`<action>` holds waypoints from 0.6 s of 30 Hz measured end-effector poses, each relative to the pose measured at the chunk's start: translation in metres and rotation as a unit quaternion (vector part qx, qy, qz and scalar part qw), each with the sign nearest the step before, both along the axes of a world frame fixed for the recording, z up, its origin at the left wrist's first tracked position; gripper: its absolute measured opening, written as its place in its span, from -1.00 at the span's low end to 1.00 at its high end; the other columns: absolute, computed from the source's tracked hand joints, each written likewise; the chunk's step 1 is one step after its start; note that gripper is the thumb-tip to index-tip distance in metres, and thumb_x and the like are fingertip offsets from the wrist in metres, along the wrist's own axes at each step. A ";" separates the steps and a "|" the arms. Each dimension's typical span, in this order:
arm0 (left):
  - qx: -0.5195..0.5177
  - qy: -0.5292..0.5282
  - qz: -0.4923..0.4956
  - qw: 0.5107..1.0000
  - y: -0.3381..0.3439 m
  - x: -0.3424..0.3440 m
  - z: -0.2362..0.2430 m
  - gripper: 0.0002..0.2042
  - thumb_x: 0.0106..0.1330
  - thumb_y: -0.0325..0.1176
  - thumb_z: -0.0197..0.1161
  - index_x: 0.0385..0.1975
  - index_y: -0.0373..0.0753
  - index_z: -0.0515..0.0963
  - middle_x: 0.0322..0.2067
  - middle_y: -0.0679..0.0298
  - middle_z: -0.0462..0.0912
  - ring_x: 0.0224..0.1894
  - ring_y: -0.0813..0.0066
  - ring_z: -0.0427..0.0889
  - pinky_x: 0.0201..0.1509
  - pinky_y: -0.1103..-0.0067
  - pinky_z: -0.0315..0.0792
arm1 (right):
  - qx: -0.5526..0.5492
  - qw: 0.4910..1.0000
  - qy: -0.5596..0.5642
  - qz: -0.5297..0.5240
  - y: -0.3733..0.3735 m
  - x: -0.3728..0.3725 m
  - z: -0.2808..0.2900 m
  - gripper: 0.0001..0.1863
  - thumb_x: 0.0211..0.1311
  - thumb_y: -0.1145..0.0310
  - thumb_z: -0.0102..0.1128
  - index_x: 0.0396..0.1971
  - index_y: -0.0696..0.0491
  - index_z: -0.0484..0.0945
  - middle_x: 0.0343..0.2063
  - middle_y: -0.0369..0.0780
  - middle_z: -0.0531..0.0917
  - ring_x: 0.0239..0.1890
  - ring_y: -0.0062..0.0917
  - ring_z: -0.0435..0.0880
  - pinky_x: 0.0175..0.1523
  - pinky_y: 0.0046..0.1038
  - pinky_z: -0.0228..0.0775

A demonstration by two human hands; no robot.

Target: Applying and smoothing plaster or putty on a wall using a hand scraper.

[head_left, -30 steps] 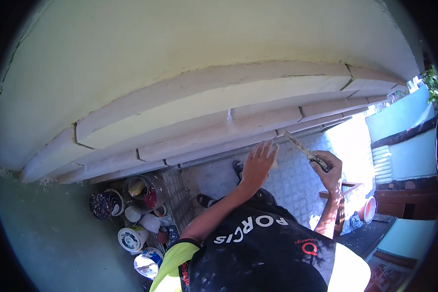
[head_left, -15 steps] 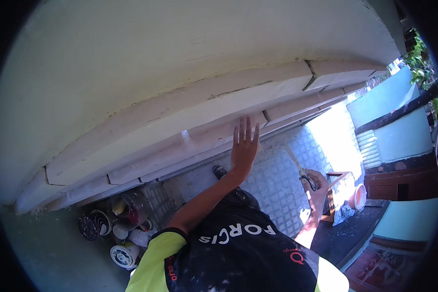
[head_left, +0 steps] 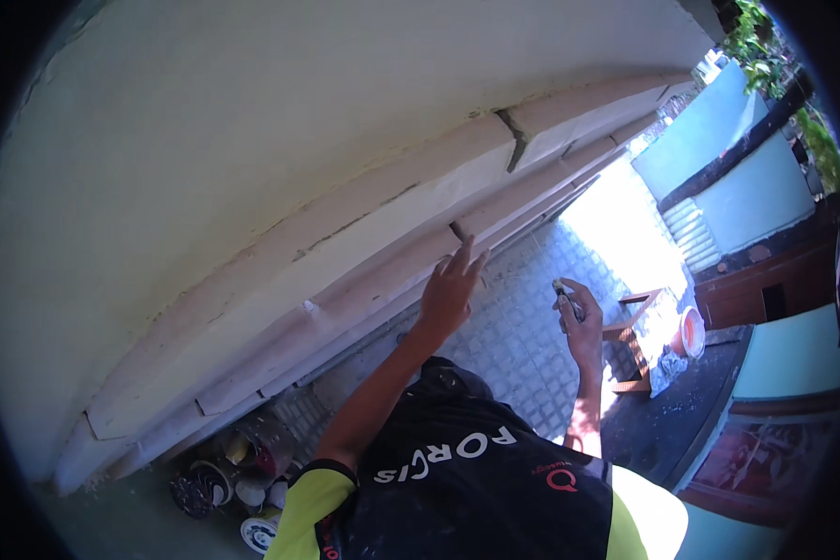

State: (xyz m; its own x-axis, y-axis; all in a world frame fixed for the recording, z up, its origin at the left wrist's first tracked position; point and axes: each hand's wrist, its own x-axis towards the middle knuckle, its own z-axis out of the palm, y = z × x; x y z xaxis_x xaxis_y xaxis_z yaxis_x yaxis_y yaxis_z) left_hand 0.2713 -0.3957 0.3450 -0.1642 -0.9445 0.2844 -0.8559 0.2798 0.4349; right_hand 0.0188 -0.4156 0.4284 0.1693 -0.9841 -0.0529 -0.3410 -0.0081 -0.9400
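My left hand (head_left: 448,294) reaches up along the wall with its fingers spread. The fingertips are at the lower ledge (head_left: 383,271), just below a dark joint in it; whether they touch cannot be made out. Held away from the wall, my right hand (head_left: 583,322) is closed around the handle of a slim hand tool (head_left: 560,291). The handle looks dark with a pale front end; its blade is hard to see from here. Pale, stepped mouldings run along the wall (head_left: 252,121), with a wide dark gap (head_left: 513,140) in the upper one.
Below lies a grey paved floor (head_left: 523,345), brightly sunlit farther off. At the right stand a wooden stool (head_left: 637,350) and an orange-red bucket (head_left: 691,331) beside a crumpled plastic bag (head_left: 667,371). Paint tins and buckets (head_left: 252,457) cluster at the lower left by the wall.
My left hand has lowered and moved slightly left, its fingers now more bent. The right hand has risen slightly and turned the tool, so its long pale blade no longer shows. The view has shifted.
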 end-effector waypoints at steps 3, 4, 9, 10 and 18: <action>-0.037 0.004 0.046 0.998 -0.023 0.001 0.006 -0.18 -0.07 -0.51 0.40 0.34 -0.19 0.30 0.46 0.05 0.05 0.45 0.19 0.18 0.52 0.33 0.01 | 0.008 1.000 0.008 0.002 -0.009 0.004 0.002 -0.67 0.36 0.41 0.17 0.10 0.05 0.54 -0.41 -0.35 0.61 -0.53 -0.79 0.42 -0.45 -0.67 0.20; -0.079 -0.070 0.025 0.994 -0.034 -0.001 0.012 -0.19 -0.06 -0.50 0.40 0.34 -0.21 0.29 0.46 0.06 0.06 0.44 0.18 0.20 0.50 0.34 0.06 | -0.003 1.000 0.010 0.002 -0.010 0.005 0.003 -0.67 0.35 0.41 0.18 0.10 0.06 0.54 -0.41 -0.34 0.61 -0.49 -0.77 0.46 -0.41 -0.65 0.25; -0.128 -0.198 0.143 0.961 -0.074 -0.023 -0.014 -0.22 0.02 -0.45 0.36 0.36 -0.17 0.26 0.45 0.13 0.10 0.46 0.15 0.17 0.48 0.34 0.12 | -0.043 0.998 0.030 0.031 -0.007 0.000 -0.001 -0.67 0.38 0.43 0.13 0.12 0.07 0.52 -0.45 -0.35 0.60 -0.60 -0.85 0.31 -0.52 -0.70 0.09; -0.021 -0.158 0.030 0.987 -0.075 -0.028 0.004 -0.26 0.07 -0.44 0.32 0.36 -0.14 0.26 0.44 0.11 0.11 0.47 0.14 0.14 0.50 0.31 0.06 | 0.021 0.999 0.044 0.007 -0.004 -0.005 0.006 -0.68 0.34 0.43 0.19 0.08 0.09 0.55 -0.37 -0.28 0.65 -0.35 -0.69 0.57 -0.22 -0.58 0.40; -0.009 -0.288 0.028 0.957 -0.101 -0.036 0.011 -0.33 0.03 -0.52 0.30 0.26 -0.10 0.39 0.42 0.01 0.14 0.47 0.06 0.12 0.48 0.27 0.12 | 0.019 0.998 0.011 -0.050 -0.008 -0.026 -0.010 -0.67 0.33 0.44 0.20 0.08 0.09 0.55 -0.37 -0.29 0.64 -0.36 -0.72 0.55 -0.28 -0.62 0.39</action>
State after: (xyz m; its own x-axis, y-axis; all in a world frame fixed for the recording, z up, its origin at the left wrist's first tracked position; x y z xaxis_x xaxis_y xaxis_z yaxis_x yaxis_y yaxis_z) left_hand 0.2356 -0.4967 0.3555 -0.2483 -0.9522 0.1781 -0.9660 0.2297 -0.1188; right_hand -0.0077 -0.4232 0.4182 0.0683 -0.9933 -0.0936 -0.3581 0.0632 -0.9315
